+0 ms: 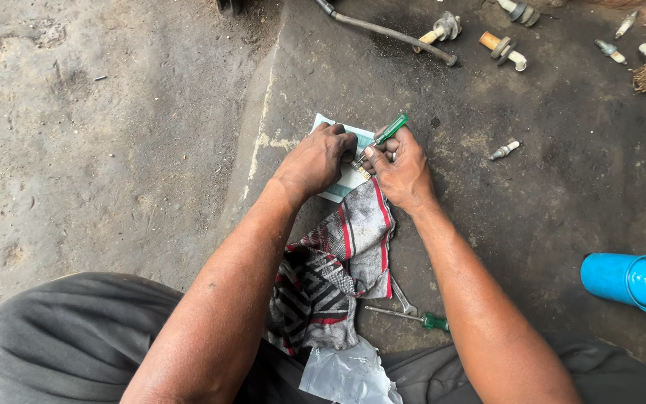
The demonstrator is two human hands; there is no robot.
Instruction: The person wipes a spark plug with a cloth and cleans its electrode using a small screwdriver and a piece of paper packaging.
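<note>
A small green-handled screwdriver [387,134] is gripped in the right hand [401,170], its fingers closed round the shaft so that the handle sticks up and away from the knuckles and the tip points down between the two hands. The left hand [317,158] is closed, fingertips pinching a small part that is too hidden to identify, held right against the screwdriver tip; the two hands touch, which appears to steady the fine work. Directly beneath both hands lies a white and green paper packet [344,183] on the concrete floor [532,217], seemingly serving as a clean pad under the work.

Just behind the wrists, toward the body, a dirty striped rag [338,262] in red, black and grey is spread on the floor, near enough for wiping. Beside the right forearm lie a second green-handled screwdriver [413,317] and a small metal spanner [404,298], close to each other and within easy reach. A crumpled clear plastic bag [345,374] rests near the lap.

To the outer side of the right hand a spark plug [504,150] lies alone. Well beyond the fingers are several more plugs and fittings [502,49] and a bent metal pipe [390,31]. Far out from the right elbow stands a blue cylinder [626,278].
</note>
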